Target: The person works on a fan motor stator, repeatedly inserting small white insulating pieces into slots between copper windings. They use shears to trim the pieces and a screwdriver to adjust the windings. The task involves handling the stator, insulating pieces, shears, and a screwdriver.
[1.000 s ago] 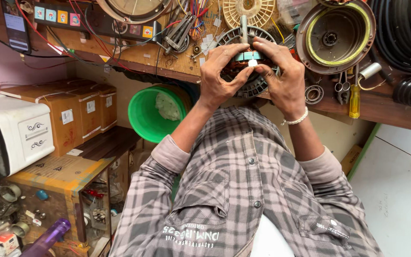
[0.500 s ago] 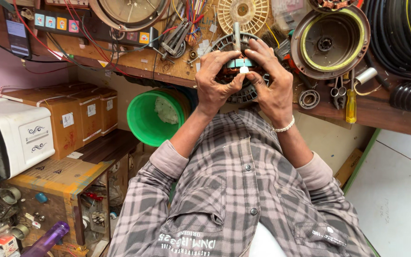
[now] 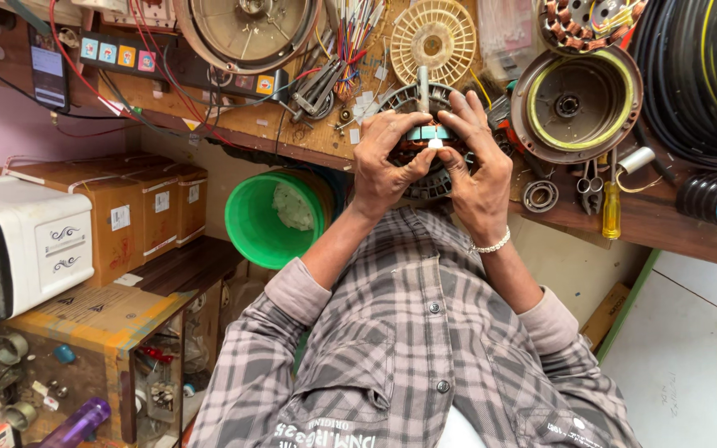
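My left hand (image 3: pixel 385 162) and right hand (image 3: pixel 476 170) are both curled around the motor stator (image 3: pixel 426 145), fingers wrapped over its top, thumbs meeting in the middle and pinching a small white piece at the copper windings. The stator sits at the front edge of the wooden workbench (image 3: pixel 657 217), its shaft sticking up between my fingertips. A beaded bracelet (image 3: pixel 491 245) rides my right wrist. Just beyond the stator lies a cream plastic fan wheel (image 3: pixel 433 39); beside my right hand, a round metal motor housing (image 3: pixel 576 104), and near it a yellow-handled screwdriver (image 3: pixel 612 209). Below my left arm hangs a green bucket (image 3: pixel 265 221). Far off on that side, cardboard boxes (image 3: pixel 144 203).
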